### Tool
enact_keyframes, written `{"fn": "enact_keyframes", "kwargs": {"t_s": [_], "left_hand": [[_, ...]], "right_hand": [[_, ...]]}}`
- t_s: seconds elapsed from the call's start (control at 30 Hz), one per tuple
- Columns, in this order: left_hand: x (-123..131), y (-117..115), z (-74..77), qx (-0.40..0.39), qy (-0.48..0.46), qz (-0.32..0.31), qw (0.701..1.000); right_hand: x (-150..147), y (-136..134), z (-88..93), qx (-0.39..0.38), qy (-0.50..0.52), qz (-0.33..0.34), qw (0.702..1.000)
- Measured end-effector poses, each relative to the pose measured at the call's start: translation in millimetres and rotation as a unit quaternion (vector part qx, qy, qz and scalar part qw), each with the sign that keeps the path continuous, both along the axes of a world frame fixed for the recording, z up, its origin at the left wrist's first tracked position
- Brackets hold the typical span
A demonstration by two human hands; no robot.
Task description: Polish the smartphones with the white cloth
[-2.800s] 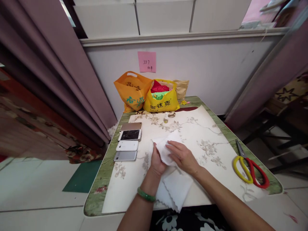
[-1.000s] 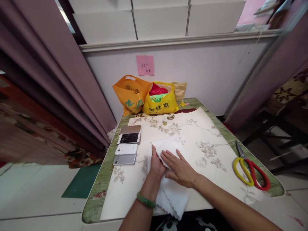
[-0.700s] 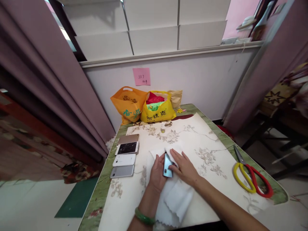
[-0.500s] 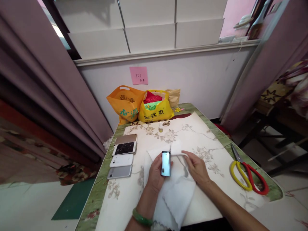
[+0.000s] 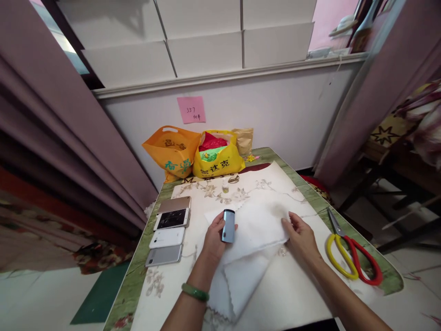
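A small blue phone with a dark top edge (image 5: 228, 226) is in my left hand (image 5: 215, 239), whose fingers are wrapped round its sides. A green bangle (image 5: 195, 292) circles the left wrist. My right hand (image 5: 301, 234) pinches the right edge of a thin white cloth (image 5: 255, 225). The cloth is spread in folds under the phone and between my hands, with a scalloped edge toward me. Several other phones lie in a column at the left: a gold one (image 5: 175, 205), a white one with a dark cracked screen (image 5: 172, 219), a white one (image 5: 166, 237) and a silver one (image 5: 163, 255).
Scissors with yellow and red handles (image 5: 351, 257) lie at the table's right side. At the back stand an orange bag (image 5: 172, 151), a yellow bag (image 5: 220, 161) and a brown pouch (image 5: 244, 141). A small bottle (image 5: 225, 185) lies before them. The green table edge (image 5: 138, 276) borders the flowered cover.
My right hand has moved right and drawn the cloth's edge with it, so the cloth lies more spread out. The view has shifted slightly. The blue phone is still in my left hand.
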State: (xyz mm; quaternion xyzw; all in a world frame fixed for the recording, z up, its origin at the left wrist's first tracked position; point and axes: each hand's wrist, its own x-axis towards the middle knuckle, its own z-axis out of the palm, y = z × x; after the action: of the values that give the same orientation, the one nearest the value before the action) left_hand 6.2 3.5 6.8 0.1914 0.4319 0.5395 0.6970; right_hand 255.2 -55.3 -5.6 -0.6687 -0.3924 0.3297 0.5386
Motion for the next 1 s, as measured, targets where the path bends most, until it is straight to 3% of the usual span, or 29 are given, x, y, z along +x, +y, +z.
{"fn": "enact_keyframes", "kwargs": {"t_s": [0.13, 0.27, 0.33, 0.4, 0.43, 0.47, 0.53, 0.6, 0.7, 0.77, 0.87, 1.0], "left_hand": [[13.0, -2.9, 4.9, -0.010, -0.053, -0.033, 0.998], [17.1, 0.8, -1.1, -0.019, -0.097, -0.041, 0.994], [14.6, 2.2, -6.1, -0.021, -0.135, -0.040, 0.990], [10.7, 2.1, -9.8, -0.018, -0.180, -0.050, 0.982], [8.6, 1.6, -10.9, -0.018, -0.201, -0.057, 0.978], [6.7, 1.0, -11.5, -0.020, -0.218, -0.062, 0.974], [3.7, 0.1, -11.6, -0.028, -0.242, -0.063, 0.968], [1.8, -0.2, -11.0, -0.036, -0.255, -0.060, 0.964], [1.2, 0.0, -10.0, -0.043, -0.261, -0.060, 0.963], [1.9, -0.1, -9.2, -0.051, -0.254, -0.060, 0.964], [4.5, -0.1, -7.6, -0.056, -0.246, -0.052, 0.966], [8.6, 1.4, -3.9, -0.046, -0.247, -0.040, 0.967]], "right_hand": [[-3.1, 13.7, 1.9, -0.023, 0.057, 0.006, 0.998], [-22.4, 20.8, 11.2, 0.015, -0.088, 0.015, 0.996], [-40.1, 21.1, 18.6, 0.046, -0.140, 0.133, 0.980], [-58.1, 22.5, 25.4, 0.074, -0.146, 0.296, 0.941], [-65.6, 24.4, 27.7, 0.085, -0.144, 0.340, 0.926], [-71.6, 27.2, 28.9, 0.097, -0.147, 0.347, 0.921], [-78.9, 34.3, 27.6, 0.124, -0.185, 0.290, 0.931], [-82.2, 40.8, 22.5, 0.155, -0.240, 0.262, 0.922], [-87.3, 44.8, 14.0, 0.184, -0.279, 0.325, 0.885], [-93.3, 45.7, 10.6, 0.184, -0.269, 0.357, 0.876], [-103.4, 51.0, 8.5, 0.158, -0.238, 0.351, 0.892], [-110.6, 68.1, 6.8, 0.124, -0.193, 0.288, 0.930]]}}
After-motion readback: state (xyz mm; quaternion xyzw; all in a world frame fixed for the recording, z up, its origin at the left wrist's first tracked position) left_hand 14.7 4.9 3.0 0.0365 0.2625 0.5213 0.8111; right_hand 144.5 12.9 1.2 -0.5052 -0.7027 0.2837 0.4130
